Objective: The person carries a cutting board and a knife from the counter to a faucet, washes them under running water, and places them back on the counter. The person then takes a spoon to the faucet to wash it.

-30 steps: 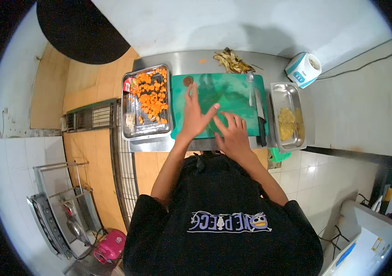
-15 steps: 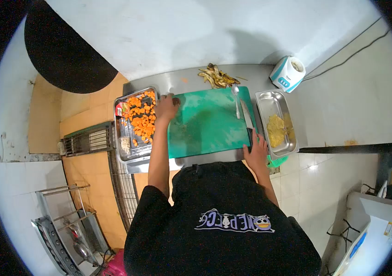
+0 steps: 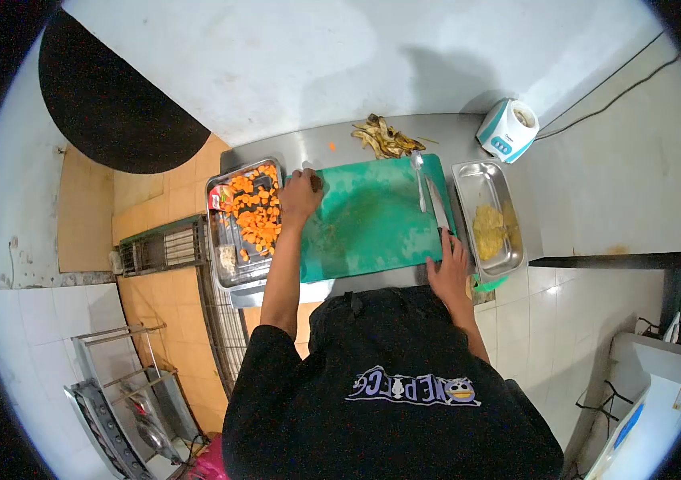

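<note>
A green cutting board (image 3: 364,216) lies in front of me on a steel table. My left hand (image 3: 299,200) is at its left edge, fingers curled around a small dark brown lump (image 3: 316,183) whose kind I cannot make out. On the right side of the board lies a knife (image 3: 437,206), blade pointing away from me. My right hand (image 3: 448,268) covers its handle, with the fingers closed over it. A metal spoon (image 3: 420,184) rests on the board just left of the blade.
Left of the board stands a steel tray (image 3: 232,282) with orange carrot pieces (image 3: 259,224) and a red packet (image 3: 216,197). To the right, a steel pan (image 3: 484,170) holds a yellow mash (image 3: 488,231). Dark peels (image 3: 386,138) lie behind the board, near a white-and-teal appliance (image 3: 508,131).
The view has shifted slightly. My right hand has closed over the knife handle, which showed beside the fingers before. My left hand stays at the board's left edge with the lump.
</note>
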`<state>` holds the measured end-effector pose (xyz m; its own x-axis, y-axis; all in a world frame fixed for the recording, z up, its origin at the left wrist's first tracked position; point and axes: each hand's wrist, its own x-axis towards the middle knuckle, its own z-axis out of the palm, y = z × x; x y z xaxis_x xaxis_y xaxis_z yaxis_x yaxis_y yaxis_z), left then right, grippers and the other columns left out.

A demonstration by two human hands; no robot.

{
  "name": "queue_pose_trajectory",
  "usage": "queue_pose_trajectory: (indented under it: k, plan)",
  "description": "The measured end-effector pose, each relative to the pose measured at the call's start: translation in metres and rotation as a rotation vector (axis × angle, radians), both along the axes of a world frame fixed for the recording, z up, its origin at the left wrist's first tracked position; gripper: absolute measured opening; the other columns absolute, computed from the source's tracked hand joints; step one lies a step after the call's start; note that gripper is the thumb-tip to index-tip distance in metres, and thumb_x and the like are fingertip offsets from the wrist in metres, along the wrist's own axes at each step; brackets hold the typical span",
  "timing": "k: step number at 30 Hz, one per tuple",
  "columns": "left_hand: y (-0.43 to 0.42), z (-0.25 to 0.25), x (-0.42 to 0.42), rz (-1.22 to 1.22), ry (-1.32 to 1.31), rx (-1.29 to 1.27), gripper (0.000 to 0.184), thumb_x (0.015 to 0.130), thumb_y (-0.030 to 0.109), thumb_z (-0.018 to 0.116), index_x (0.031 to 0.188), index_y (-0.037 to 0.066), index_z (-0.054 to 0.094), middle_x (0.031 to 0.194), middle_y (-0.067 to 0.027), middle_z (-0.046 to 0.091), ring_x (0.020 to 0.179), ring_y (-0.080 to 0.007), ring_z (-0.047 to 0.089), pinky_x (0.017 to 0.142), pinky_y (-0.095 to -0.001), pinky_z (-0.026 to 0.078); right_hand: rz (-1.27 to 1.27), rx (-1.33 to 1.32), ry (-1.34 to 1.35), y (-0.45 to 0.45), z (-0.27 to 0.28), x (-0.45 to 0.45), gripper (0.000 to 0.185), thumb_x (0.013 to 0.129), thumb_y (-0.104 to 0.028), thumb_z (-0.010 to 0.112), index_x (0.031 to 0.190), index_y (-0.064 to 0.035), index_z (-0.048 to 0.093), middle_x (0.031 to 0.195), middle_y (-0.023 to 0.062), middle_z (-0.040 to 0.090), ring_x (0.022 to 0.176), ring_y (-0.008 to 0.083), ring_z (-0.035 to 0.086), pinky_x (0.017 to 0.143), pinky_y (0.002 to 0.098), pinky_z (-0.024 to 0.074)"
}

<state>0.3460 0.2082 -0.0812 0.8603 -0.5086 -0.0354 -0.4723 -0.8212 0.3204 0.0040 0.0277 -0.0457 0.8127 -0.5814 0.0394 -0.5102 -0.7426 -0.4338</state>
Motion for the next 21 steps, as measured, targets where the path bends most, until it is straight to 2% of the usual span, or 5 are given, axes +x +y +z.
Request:
queue_pose_trajectory:
  k: [8,14,18,20,21]
  plan:
    - [-0.047,0.006,0.041,-0.030,0.017,-0.030,0.039,0.078,0.030,0.062,0.113,0.015,0.058,0.114,-0.0096,0.058,0.107,-0.0308,0.057,0.084,-0.0507,0.048,-0.082,-0.017,-0.036,-0.003,0.006,-0.005,0.079,0.082,-0.018,0.064,0.149,-0.0109,0.022,0.131,0.0227,0.039,0.118,0.0420,0.040,0.101,0.0500,0.0323]
    - [-0.065,-0.007,0.082,0.021,0.113,0.098,0.042,0.079,0.033,0.060,0.116,0.016,0.057,0.116,-0.0129,0.057,0.109,-0.0351,0.055,0.090,-0.0515,0.046,-0.119,0.016,-0.048,-0.006,0.005,-0.015,0.079,0.082,-0.022,0.063,0.148,-0.0091,0.021,0.132,0.0268,0.037,0.118,0.0462,0.038,0.102,0.0536,0.0305]
    - [-0.048,0.010,0.040,0.085,0.100,0.042,0.048,0.079,0.032,0.063,0.123,0.015,0.053,0.118,-0.0164,0.055,0.114,-0.0369,0.051,0.092,-0.0491,0.044,-0.084,-0.011,-0.097,-0.007,-0.001,-0.020,0.080,0.082,-0.021,0.062,0.148,-0.0061,0.020,0.128,0.0266,0.041,0.117,0.0454,0.039,0.101,0.0534,0.0316]
    - [-0.029,0.009,0.005,0.062,-0.060,-0.368,0.049,0.081,0.027,0.065,0.125,0.010,0.051,0.122,-0.0177,0.054,0.115,-0.0384,0.049,0.096,-0.0469,0.041,-0.084,0.033,-0.080,-0.008,-0.003,-0.019,0.080,0.081,-0.021,0.063,0.148,-0.0060,0.021,0.127,0.0264,0.042,0.117,0.0448,0.039,0.101,0.0534,0.0316]
    - [-0.018,0.003,-0.017,0.064,-0.043,-0.430,0.050,0.081,0.024,0.066,0.125,0.008,0.050,0.123,-0.0179,0.053,0.114,-0.0392,0.049,0.098,-0.0457,0.040,-0.086,0.068,-0.071,-0.008,-0.004,-0.019,0.080,0.081,-0.021,0.063,0.148,-0.0060,0.021,0.127,0.0262,0.042,0.117,0.0441,0.039,0.101,0.0533,0.0316]
